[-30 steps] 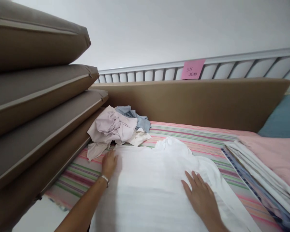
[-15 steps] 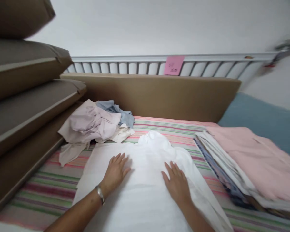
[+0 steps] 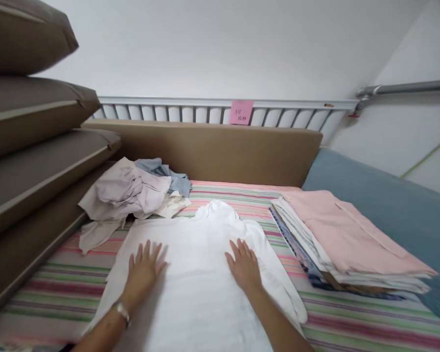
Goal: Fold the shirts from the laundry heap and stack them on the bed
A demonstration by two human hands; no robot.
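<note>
A white garment [image 3: 197,274], perhaps a shirt, lies spread out on the striped sheet [image 3: 61,281], with its far end bunched up. Flat on the left part of this cloth rests my left hand [image 3: 144,269], fingers spread, a silver band on the wrist. My right hand [image 3: 244,266] lies open on the right part of the same cloth, palm down. Neither hand grips anything. The near end of the garment runs out of view at the bottom.
Crumpled pale clothes [image 3: 129,188] and a blue-grey cloth [image 3: 175,181] lie at the back left. On the right is a folded stack topped by a pink garment [image 3: 348,230]. Large brown cushions [image 3: 39,151] rise on the left. A pink note [image 3: 241,112] hangs on the radiator [image 3: 168,112].
My left hand has slid left and slightly nearer across the white cloth, its fingers spreading wider. The right hand stays flat on it. The view has turned to the right.
</note>
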